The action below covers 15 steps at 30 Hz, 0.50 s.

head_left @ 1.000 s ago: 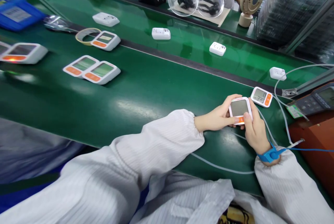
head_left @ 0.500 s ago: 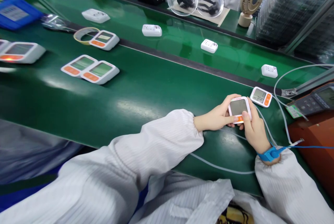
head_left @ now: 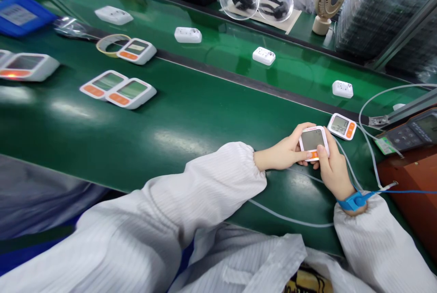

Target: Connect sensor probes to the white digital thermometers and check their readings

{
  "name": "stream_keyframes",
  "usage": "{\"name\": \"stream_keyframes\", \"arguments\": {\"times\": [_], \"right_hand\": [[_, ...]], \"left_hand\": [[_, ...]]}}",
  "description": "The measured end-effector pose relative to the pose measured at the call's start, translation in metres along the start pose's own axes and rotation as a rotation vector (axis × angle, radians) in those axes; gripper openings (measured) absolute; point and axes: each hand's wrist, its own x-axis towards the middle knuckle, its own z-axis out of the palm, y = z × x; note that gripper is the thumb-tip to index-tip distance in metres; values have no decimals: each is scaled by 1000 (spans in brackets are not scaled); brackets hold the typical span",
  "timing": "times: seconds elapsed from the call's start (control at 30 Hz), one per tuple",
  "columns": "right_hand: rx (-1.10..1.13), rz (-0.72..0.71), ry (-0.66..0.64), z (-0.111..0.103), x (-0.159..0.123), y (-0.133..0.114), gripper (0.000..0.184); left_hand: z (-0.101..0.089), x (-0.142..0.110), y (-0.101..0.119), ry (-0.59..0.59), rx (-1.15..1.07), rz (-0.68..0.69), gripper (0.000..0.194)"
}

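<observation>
A small white blood pressure monitor (head_left: 313, 140) with a grey screen and orange buttons is held between both hands above the green bench. My left hand (head_left: 285, 151) grips its left side, the thumb at the orange buttons. On the right edge is my right hand (head_left: 332, 163), its thumb lying over the lower right corner of the screen; a blue strap circles that wrist. Just beyond the right hand lies a second monitor (head_left: 342, 126) with digits lit on its display and a pale tube close by. The fingers behind the held monitor are mostly hidden.
Several white units (head_left: 264, 56) sit in a row on the green conveyor (head_left: 221, 49) behind a dark rail. More monitors (head_left: 131, 93) and a tape roll (head_left: 111, 44) lie left. A grey meter (head_left: 414, 129) on a brown box (head_left: 409, 183), loose tubes and a fan (head_left: 327, 1) stand right.
The white units on the conveyor have shifted left, and another shows at the far right. My hands and the held monitor stay in place. A person's hand at the back is out of sight.
</observation>
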Motion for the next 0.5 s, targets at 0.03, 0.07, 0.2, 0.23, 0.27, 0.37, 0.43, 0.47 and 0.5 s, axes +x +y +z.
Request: {"name": "stream_keyframes", "arguments": {"times": [0.03,0.07,0.2,0.23,0.27,0.37,0.43,0.47,0.5], "right_hand": [[-1,0,1,0,0,0,58],[-2,-1,1,0,0,0,58],[-2,-1,2,0,1,-1,59],[-3,0,2,0,1,-1,59],[-3,0,3,0,1,-1,59],[-4,3,2,0,0,-1,59],[-5,5,0,0,0,-1,59],[-5,6,-1,0,1,-1,59],[-5,6,-1,0,1,-1,59]], "left_hand": [[0,0,0,-1,0,-1,75],[0,0,0,-2,-2,-1,75],[0,0,-1,1,3,4,75],[0,0,-1,2,5,6,75],[0,0,-1,3,5,8,76],[0,0,0,2,1,12,76],[0,0,0,3,5,9,75],[0,0,1,5,8,9,74],[0,-1,1,6,12,10,74]]}}
